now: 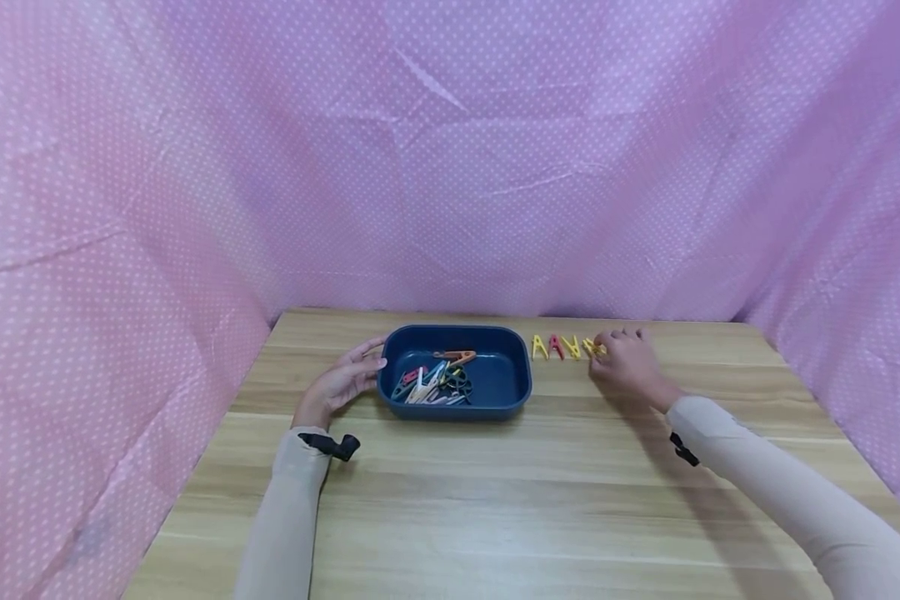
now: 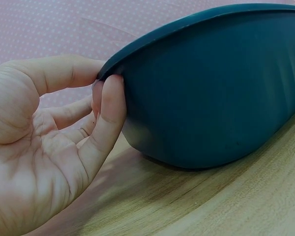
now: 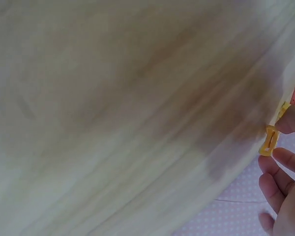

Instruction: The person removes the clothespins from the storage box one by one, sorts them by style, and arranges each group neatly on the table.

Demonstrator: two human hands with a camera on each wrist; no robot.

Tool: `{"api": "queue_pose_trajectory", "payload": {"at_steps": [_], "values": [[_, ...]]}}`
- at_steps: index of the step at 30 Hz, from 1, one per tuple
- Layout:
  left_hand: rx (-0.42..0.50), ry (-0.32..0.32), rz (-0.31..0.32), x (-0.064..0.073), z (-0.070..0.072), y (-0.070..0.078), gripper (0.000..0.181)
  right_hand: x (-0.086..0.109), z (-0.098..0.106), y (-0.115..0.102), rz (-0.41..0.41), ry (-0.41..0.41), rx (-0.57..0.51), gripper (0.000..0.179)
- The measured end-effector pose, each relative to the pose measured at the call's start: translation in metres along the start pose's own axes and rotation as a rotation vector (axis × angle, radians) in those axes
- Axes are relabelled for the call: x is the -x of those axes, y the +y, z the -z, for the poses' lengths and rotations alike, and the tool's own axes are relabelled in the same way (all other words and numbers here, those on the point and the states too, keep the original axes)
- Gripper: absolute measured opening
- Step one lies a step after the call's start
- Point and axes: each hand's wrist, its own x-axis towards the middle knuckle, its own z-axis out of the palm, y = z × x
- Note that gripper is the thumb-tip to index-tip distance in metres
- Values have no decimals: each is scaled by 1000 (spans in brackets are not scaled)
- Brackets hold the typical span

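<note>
My left hand point(image 1: 345, 379) holds the left end of a dark blue plastic tub point(image 1: 495, 413), fingertips right at its rim in the left wrist view. Inside lie several loose clothespins, among them an orange clothespin point(image 1: 461, 357) and a red one point(image 1: 411, 377). On the right, my right hand point(image 1: 630, 358) pinches a yellow clothespin point(image 3: 269, 141) between thumb and fingers, low at the tabletop. To its left stand a yellow clothespin point(image 1: 572, 347), a red clothespin point(image 1: 556, 347) and another yellow clothespin point(image 1: 540, 347), lined up in a row.
Both arms reach over a light wood table point(image 1: 495, 500). A pink dotted cloth point(image 1: 495, 167) hangs behind the far edge and along both sides. The row of clothespins runs from the tub's right end along the back of the table.
</note>
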Motion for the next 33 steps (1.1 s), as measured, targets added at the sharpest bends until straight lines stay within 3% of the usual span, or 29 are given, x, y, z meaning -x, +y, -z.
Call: {"api": "queue_pose_trajectory", "payload": {"at_steps": [12,26,33], "values": [[1,6,1,-1,0,4,60,-1,1,-3,1,6,-24,17],[-11,17,16,0,-1,2,61,-5,1,-5,-71,-121,-63,28],[-17,32,22,1,-3,1,61,-2,2,-6,-44,-93,-39,28]]}}
